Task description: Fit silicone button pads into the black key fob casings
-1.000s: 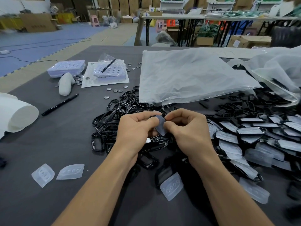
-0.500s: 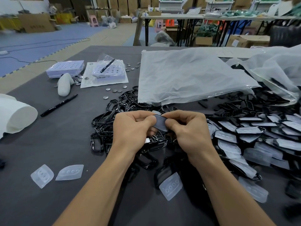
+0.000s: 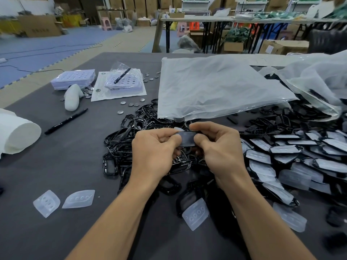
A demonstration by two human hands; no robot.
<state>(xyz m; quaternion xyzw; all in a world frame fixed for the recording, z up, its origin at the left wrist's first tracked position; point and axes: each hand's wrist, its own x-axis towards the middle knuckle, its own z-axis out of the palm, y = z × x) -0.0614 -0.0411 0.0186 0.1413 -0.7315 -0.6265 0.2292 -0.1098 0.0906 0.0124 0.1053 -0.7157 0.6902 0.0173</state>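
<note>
1. Pinching one black casing [image 3: 188, 140] at its ends, left hand [image 3: 155, 149] and right hand [image 3: 220, 149] curl thumbs and fingers round it (grey pad [image 3: 185, 136] showing).
2. Held casing hangs just in front of the plastic bag [image 3: 216, 87]; loose casings [image 3: 127, 136] lie there too.

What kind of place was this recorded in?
Probably a small assembly workshop in a warehouse: a work table heaped with black casings and silicone pads, cardboard boxes on the floor behind, and folding tables loaded with goods.
</note>
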